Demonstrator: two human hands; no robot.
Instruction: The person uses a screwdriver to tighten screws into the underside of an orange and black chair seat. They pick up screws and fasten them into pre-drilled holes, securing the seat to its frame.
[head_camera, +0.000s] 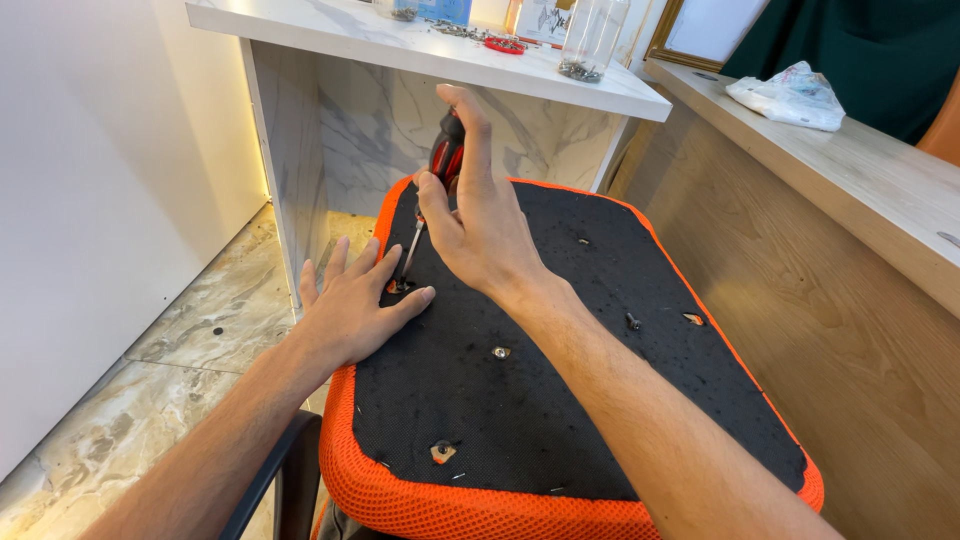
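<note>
Screws fill a clear jar (590, 40) (right hand (480, 225) grips screwdriver (445, 160)).

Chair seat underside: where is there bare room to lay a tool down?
The black panel is bare between the centre screw and the near torn hole, and on its far right part past the right wrist. It is crowded at the far left corner: left hand lies flat there, right hand holds the screwdriver.
</note>
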